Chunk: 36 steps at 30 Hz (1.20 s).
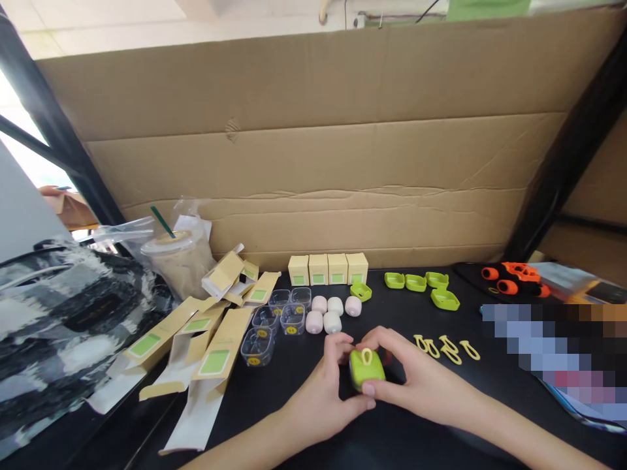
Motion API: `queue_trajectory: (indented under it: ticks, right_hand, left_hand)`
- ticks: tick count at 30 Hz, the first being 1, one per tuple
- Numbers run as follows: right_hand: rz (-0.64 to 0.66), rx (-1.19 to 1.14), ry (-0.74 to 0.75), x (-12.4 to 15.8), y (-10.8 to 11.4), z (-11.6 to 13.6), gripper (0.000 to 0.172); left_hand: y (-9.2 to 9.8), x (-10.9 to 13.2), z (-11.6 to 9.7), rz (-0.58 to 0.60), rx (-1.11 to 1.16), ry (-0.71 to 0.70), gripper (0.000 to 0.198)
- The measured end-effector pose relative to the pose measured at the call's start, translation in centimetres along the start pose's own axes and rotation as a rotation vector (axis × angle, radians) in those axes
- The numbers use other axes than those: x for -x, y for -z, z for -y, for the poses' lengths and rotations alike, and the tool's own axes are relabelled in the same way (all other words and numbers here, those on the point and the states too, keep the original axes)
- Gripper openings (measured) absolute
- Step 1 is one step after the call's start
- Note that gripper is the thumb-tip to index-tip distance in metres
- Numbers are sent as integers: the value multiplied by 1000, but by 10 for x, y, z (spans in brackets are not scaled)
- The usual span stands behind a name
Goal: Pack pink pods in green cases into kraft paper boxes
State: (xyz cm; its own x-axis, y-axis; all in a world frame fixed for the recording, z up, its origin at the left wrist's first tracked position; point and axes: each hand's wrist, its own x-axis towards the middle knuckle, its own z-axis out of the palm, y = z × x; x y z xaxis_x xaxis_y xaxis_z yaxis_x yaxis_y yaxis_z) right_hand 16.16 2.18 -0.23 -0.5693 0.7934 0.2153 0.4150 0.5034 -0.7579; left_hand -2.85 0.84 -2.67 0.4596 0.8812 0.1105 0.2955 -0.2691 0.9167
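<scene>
- Bare forearms (pixel 264 427) are cut off by the lower edge of the frame, with the left hand (pixel 327 390) and right hand (pixel 410 369) placed close together at lower centre.
- Green case (pixel 369 373) is held just right of lower centre, over the black tabletop (pixel 416 444); a pale yellow loop (pixel 363 356) is shown on its top face.
- By the right hand, the case is pinched between thumb and forefinger; by the left, its left side is loosely encircled with curved fingers, though whether it is gripped cannot be told.
- Judged from this hold, the case is being fitted or adjusted; steady, even finger pressure is called for by the next move, with the loop left clear.
- Clear cups (pixel 257 347) and pale rounded pieces (pixel 314 322) are set left of and above the hands; spare loops (pixel 463 343) and green shells (pixel 415 283) are laid at right of centre.
</scene>
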Motion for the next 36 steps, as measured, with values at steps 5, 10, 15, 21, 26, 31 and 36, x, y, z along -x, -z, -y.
queue_trajectory:
  ticks: [5, 10, 15, 21, 26, 31, 36]
  right_hand:
    - [-18, 16, 7, -2, -2, -3, 22]
    - [-15, 2, -1, -3, 1, -3, 26]
    - [75, -24, 18, -1, 10, -4, 59]
    - [111, -34, 34, 0, 10, -4, 70]
    - [78, 171, 9, -3, 17, -4, 63]
    - [62, 287, -61, -8, 32, -11, 39]
    - [57, 287, -60, -9, 31, -14, 39]
  left_hand:
    - [0, 0, 0, 3, -31, -10, 62]
    - [0, -1, 1, 17, -81, -43, 61]
    - [-1, -2, 1, 23, -72, -76, 68]
    - [1, 1, 2, 46, -143, -157, 76]
    - [0, 4, -4, 4, -178, -122, 70]
    - [23, 4, -32, -196, -354, -138, 47]
    - [114, -12, -68, -561, -946, 57, 25]
